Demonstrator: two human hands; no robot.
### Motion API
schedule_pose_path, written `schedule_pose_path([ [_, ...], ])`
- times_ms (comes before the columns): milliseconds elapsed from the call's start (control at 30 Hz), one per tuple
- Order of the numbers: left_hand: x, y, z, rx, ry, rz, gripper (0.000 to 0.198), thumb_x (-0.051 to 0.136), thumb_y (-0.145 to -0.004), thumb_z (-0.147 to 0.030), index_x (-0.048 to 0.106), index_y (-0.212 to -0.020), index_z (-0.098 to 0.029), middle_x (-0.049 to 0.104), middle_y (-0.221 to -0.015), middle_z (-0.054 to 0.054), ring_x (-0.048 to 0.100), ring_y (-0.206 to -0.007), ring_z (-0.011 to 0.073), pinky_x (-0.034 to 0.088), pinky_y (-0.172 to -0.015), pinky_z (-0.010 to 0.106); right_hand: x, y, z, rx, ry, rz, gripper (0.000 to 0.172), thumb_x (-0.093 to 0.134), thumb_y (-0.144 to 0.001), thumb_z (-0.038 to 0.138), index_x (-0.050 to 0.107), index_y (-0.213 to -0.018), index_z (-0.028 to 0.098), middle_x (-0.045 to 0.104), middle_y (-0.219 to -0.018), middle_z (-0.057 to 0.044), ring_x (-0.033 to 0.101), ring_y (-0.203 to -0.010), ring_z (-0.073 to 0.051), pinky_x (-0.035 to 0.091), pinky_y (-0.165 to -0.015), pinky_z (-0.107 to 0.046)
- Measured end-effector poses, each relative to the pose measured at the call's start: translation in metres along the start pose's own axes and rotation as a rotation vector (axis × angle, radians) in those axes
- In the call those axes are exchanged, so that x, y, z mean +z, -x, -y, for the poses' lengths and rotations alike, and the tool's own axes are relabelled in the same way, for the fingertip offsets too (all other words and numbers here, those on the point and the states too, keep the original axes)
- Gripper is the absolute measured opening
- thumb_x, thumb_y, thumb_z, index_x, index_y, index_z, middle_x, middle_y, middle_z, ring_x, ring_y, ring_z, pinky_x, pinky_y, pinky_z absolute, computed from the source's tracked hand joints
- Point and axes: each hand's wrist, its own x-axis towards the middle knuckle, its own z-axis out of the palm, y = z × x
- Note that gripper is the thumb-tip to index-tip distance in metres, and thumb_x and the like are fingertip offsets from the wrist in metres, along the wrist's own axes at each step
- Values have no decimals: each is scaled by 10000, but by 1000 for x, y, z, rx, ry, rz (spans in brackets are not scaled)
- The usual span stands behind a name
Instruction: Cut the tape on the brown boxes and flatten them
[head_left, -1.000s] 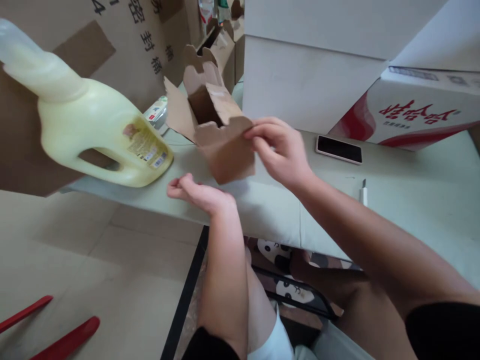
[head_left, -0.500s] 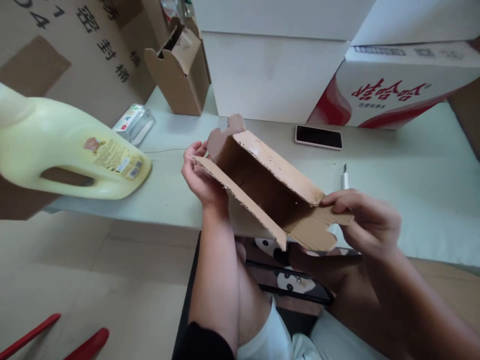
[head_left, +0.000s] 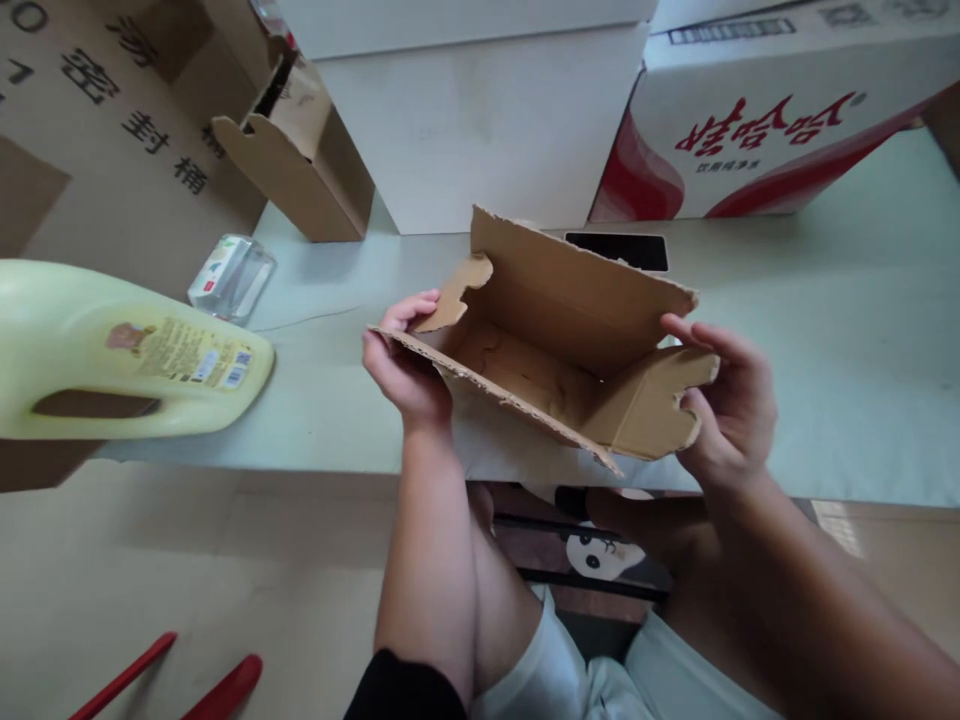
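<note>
I hold a small brown cardboard box (head_left: 555, 340) with its flaps open, lying on its side over the front edge of the pale green table (head_left: 825, 330), its opening turned towards me. My left hand (head_left: 401, 365) grips the box's left end, thumb on the end flap. My right hand (head_left: 731, 405) grips the right end flap, fingers wrapped behind it. The box's inside looks empty.
A pale yellow jug (head_left: 112, 350) lies on its side at the left. A folded brown box (head_left: 300, 160) and a small clear packet (head_left: 232, 275) sit behind it. A dark phone (head_left: 619, 250) peeks out behind the held box. White cartons (head_left: 480, 110) and a red-printed one (head_left: 780, 120) line the back.
The box came off the table into both hands and was turned on its side with the opening facing me. The left hand went from empty to gripping the box's left end.
</note>
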Motion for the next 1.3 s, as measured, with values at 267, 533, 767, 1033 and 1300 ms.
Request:
schedule_pose_path([
  [267, -3, 1, 26, 256, -148, 114, 475, 489, -925, -599, 655, -711, -208, 660, -789, 55, 643, -876, 196, 498, -944, 348, -6, 8, -17, -153, 225, -30, 329, 626, -935, 262, 725, -1223, 385, 597, -1370, -63, 646, -1095, -246, 596, -837, -428],
  [533, 4, 1, 38, 357, -272, 167, 381, 487, -967, -512, 625, -804, -197, 662, -840, 43, 635, -876, 167, 496, -928, 335, -8, 11, -23, -129, 54, -80, 548, 679, -915, 355, 508, -1427, 450, 501, -1531, -45, 548, -1382, -315, 509, -1102, -558],
  [767, -1, -7, 48, 367, -348, 128, 341, 684, -846, -492, 612, -994, -194, 614, -906, 10, 596, -808, 120, 509, -791, 268, -9, 13, -19, -134, 46, 58, 438, 525, -994, 270, 607, -1409, 385, 633, -1369, -40, 609, -1309, -268, 490, -1164, -492],
  [1033, -3, -8, 50, 353, -335, 214, 312, 688, -867, -433, 656, -1080, -206, 637, -980, 27, 617, -894, 133, 513, -879, 278, -10, 12, -15, -151, 30, 97, 372, 500, -1003, 402, 654, -1333, 325, 595, -1323, -72, 593, -1259, -281, 503, -1130, -498],
  [1300, -5, -9, 45, 316, -396, 291, 309, 667, -869, -447, 664, -1083, -224, 693, -1076, 47, 642, -934, 156, 530, -887, 302, -6, 16, -23, -173, 72, 75, 475, 491, -977, 483, 554, -1424, 334, 566, -1349, -84, 587, -1242, -310, 519, -1073, -527],
])
